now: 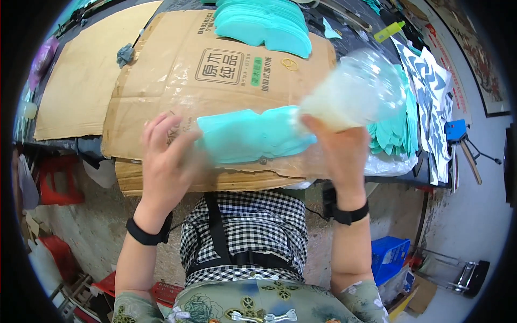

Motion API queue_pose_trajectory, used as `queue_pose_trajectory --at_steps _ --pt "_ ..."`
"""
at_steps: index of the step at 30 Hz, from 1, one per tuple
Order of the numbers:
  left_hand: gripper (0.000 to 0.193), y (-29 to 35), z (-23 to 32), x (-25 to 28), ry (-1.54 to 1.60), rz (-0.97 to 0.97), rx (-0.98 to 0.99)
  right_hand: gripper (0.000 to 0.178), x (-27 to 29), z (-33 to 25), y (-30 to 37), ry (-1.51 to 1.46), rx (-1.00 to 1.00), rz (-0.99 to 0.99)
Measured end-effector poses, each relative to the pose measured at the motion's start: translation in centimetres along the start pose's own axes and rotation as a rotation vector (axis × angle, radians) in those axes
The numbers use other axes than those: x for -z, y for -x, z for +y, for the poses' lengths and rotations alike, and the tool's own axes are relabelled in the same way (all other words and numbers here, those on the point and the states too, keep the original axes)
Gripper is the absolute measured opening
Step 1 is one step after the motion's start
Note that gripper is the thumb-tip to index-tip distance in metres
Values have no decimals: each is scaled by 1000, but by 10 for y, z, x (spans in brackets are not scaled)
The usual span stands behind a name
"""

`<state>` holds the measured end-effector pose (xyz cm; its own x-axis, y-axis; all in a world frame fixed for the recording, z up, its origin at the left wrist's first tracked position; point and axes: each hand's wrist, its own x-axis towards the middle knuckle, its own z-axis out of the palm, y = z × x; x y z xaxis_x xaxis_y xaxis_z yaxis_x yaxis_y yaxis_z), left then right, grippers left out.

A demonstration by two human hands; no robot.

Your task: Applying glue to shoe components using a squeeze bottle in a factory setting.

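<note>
My right hand (340,148) grips a clear plastic bottle (355,89) holding a cloudy, pale liquid. The bottle is tipped, its narrow end pointing down-left over the right part of some teal sheet pieces (242,134). These thin, shaped pieces lie overlapped on a flattened cardboard box (151,81) in front of me. At their left end is my left hand (169,156), its fingers apart and partly blurred, with nothing visible in it. Whether it touches the pieces I cannot tell.
A fanned stack of teal pieces (258,24) lies at the back, with yellow rubber bands (290,64) nearby. More teal pieces (396,129) sit at right beside patterned white sheets (433,102). A yellow-green bottle (389,32) lies farther back. A blue crate (389,258) stands below.
</note>
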<state>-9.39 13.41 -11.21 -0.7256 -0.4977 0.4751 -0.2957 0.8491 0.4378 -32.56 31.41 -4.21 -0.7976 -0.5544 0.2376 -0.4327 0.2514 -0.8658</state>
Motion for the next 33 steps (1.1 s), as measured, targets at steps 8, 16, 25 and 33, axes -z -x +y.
queue_pose_trajectory --at_steps 8,16,25,33 --pt "34 28 -33 19 490 125 323 50 -72 -35 42 53 540 -197" --pt "22 35 -27 50 72 138 427 41 -59 -36 -1 -63 205 -201" --pt "22 19 -3 21 50 4 198 40 -47 -22 7 68 277 -169" --pt "19 20 -35 47 69 35 383 35 24 18 -1 144 -53 90"
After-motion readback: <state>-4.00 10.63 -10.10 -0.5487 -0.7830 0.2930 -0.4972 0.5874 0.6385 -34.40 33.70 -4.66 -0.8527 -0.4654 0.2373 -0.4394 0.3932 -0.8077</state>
